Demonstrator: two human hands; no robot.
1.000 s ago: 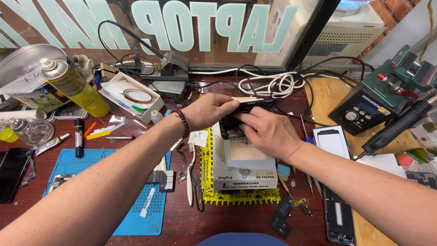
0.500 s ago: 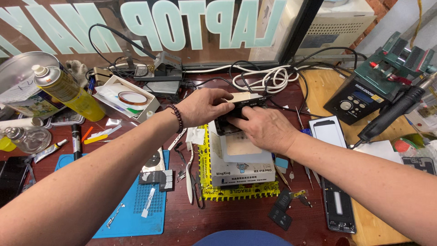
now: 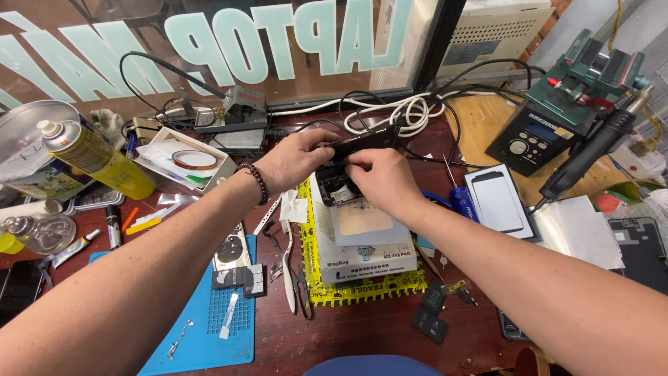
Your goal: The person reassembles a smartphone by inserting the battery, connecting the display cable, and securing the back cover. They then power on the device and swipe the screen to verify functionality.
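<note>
Both hands on the dark phone (image 3: 351,163), which sits at the far end of the white heating pad box (image 3: 365,237), propped up off its top. Left hand (image 3: 296,159) pinches the phone's far-left edge, fingers (image 3: 327,139) curled over the top rim. Right hand (image 3: 379,177) covers the near-right side, fingers (image 3: 358,159) narrow and pressed on the upper edge. Neither hand carries a tool.

My read of the step: working the phone's shell or screen apart by hand, with the seam at the far edge, above the box. Can't tell whether the seam has opened; my knuckles hide it.

Next move calls for an even lift along that edge, the left holding steady while the right peels. No twisting, since there may be a flex cable inside. Keep the phone over the box so nothing drops.

Around the box: yellow tape mat (image 3: 362,289) underneath it, tweezers (image 3: 289,268) just left of it, blue silicone mat (image 3: 209,313) further left with small parts on it. Blue-handled screwdriver (image 3: 456,198) just right of the box, spare white screen (image 3: 497,202) beyond that. White cable coil (image 3: 393,111) behind the box. Yellow spray can (image 3: 97,157) well off to the left. Hot-air handle (image 3: 591,150) far right, out of reach for now.
</note>
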